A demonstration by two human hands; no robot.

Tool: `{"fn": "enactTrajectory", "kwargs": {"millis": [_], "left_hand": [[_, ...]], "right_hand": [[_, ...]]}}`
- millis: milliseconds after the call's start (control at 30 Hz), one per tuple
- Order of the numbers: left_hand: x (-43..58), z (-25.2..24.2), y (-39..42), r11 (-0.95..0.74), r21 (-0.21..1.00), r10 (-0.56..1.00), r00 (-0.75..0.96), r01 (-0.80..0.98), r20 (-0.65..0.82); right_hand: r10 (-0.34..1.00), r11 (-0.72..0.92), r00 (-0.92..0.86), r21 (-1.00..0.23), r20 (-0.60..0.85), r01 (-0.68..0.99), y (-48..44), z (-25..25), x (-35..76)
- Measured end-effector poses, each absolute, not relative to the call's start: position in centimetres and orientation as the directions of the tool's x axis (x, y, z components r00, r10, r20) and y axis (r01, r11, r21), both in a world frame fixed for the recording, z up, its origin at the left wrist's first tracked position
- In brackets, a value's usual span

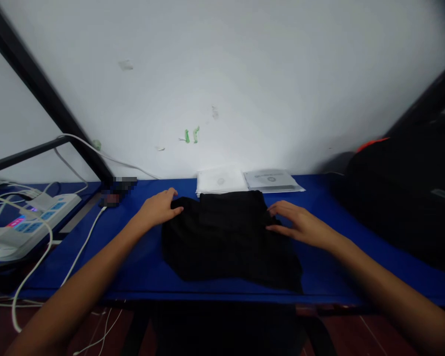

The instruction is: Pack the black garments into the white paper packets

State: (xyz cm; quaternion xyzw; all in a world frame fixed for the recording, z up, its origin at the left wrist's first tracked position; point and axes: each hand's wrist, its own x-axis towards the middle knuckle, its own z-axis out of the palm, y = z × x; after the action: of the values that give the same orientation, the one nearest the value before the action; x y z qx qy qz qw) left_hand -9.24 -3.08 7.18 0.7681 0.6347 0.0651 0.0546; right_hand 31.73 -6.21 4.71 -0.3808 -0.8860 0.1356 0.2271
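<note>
Black garment (226, 237) lies folded mid-table on the blue table (141, 267). Left hand (158, 207) rests flat, fingers loosely spread, on its far-left corner; right hand (300, 223) lies open at its right edge. Just behind it: white packets (219, 180). A black bag (404, 193) crowds the right, a power strip (25, 222) and white cables (85, 242) lie left.
</note>
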Motion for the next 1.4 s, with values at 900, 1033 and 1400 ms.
{"fn": "enactTrajectory", "kwargs": {"millis": [900, 1033, 1400], "left_hand": [[-4.2, 7.1, -0.4, -0.595, 0.107, 0.800, 0.575, 0.797, 0.170], [-3.6, 6.2, 1.0, -0.464, -0.012, 0.867, 0.457, 0.886, 0.199], [-3.8, 7.3, -2.9, -0.614, -0.110, 0.735, 0.616, 0.782, 0.284]], "right_hand": [[0.906, 0.421, -0.378, -0.500, 0.191, 0.757, 0.0, 3.1, 29.6], [0.947, 0.316, -0.258, -0.434, 0.190, 0.844, 1.1, 2.6, 29.0], [0.957, 0.185, -0.124, -0.219, 0.264, 0.958, -0.5, 3.3, 28.2]]}}
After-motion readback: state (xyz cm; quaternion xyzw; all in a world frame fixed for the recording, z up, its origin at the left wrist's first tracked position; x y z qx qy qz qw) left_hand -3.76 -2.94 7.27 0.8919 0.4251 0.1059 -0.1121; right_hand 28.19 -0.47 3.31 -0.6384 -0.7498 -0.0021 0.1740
